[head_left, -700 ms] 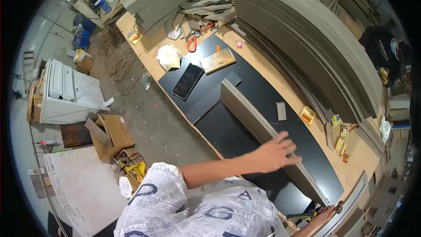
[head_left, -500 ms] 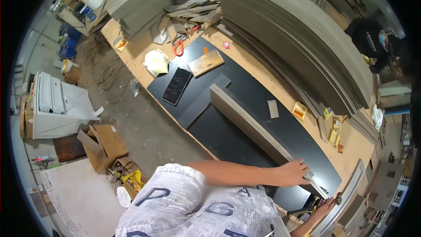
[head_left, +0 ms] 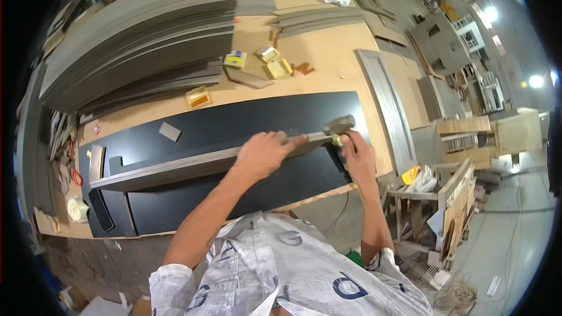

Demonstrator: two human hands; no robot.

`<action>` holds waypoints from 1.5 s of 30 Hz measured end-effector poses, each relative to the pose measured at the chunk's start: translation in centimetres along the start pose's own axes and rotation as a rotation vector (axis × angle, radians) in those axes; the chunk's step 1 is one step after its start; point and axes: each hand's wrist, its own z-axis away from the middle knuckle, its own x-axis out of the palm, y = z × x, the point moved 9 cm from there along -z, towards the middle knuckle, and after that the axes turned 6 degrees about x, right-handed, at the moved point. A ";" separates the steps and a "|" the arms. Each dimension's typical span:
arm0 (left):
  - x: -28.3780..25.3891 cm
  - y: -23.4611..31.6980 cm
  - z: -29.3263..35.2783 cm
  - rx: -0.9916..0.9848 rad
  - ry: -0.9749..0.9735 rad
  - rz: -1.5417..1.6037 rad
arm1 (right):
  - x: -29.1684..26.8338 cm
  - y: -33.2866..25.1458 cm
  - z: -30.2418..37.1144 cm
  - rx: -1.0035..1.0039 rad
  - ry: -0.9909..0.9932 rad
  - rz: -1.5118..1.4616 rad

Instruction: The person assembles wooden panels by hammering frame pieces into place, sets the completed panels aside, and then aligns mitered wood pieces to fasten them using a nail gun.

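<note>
A long grey wooden board (head_left: 170, 167) stands on edge across a black panel (head_left: 263, 116) on the bench. My left hand (head_left: 263, 155) grips this board along its upper edge, right of its middle. In my right hand (head_left: 358, 155) is a hammer (head_left: 339, 124), its metal head just above the board's right end. Whether the head touches the wood I cannot tell. A shorter grey strip (head_left: 120, 202) lies by the board's left end.
Tall stacks of grey boards (head_left: 146, 47) fill the bench's far left. Small yellow boxes (head_left: 278, 68) and a loose grey piece (head_left: 170, 131) lie beyond the board. A phone (head_left: 100, 210) and red-handled scissors (head_left: 76, 177) are at left. A framed grey panel (head_left: 389, 111) is at right.
My view has swung to the right along the bench. The right hand with the hammer has come to the board's right end. My left hand keeps hold of the board.
</note>
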 end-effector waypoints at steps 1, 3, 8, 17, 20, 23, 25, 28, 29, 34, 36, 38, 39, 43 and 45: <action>-0.1 0.5 -0.4 0.024 -0.008 -0.002 | -0.6 -0.1 0.0 -0.068 0.045 0.093; 0.1 0.2 -0.9 -0.023 -0.056 0.001 | -1.1 -0.3 -0.1 -0.130 0.089 0.179; 0.3 0.5 -0.6 -0.029 -0.062 0.007 | -5.4 -3.8 0.5 -0.285 0.303 0.126; -0.4 0.8 -0.7 -0.022 0.041 -0.018 | -2.4 -1.1 0.6 -0.238 0.175 0.311; -0.5 1.1 -0.2 0.004 0.091 -0.042 | -4.2 -2.4 1.3 -0.280 0.324 0.186; -0.4 1.2 -0.7 -0.006 0.009 -0.040 | -2.2 -0.7 0.6 -0.262 0.184 0.355; -0.3 0.9 -0.6 -0.040 -0.037 -0.031 | -1.5 -0.8 0.1 -0.263 0.102 0.437; -0.2 1.2 -0.1 -0.031 -0.015 -0.027 | -3.6 -2.9 1.4 -0.335 0.261 0.226; -0.3 1.2 -0.3 -0.037 -0.007 -0.006 | -3.9 -3.3 1.6 -0.347 0.307 0.166; -0.6 0.7 -0.2 -0.044 0.086 0.004 | 0.7 -2.1 1.4 -0.306 0.066 0.481; -0.6 0.8 0.3 -0.033 0.111 -0.009 | -0.1 -2.9 1.6 -0.373 0.121 0.388; -0.7 0.9 0.8 -0.039 0.151 0.000 | -1.1 -3.9 1.8 -0.371 0.190 0.250; -1.5 1.2 0.9 -0.025 0.183 0.011 | -2.0 -4.0 2.1 -0.348 0.271 0.112; -1.7 -0.1 3.4 -0.168 -0.054 0.032 | 2.0 -3.5 1.9 -0.393 0.067 0.380; -2.4 -1.7 6.0 -0.220 -0.023 -0.045 | 1.6 -4.7 1.9 -0.388 0.078 0.372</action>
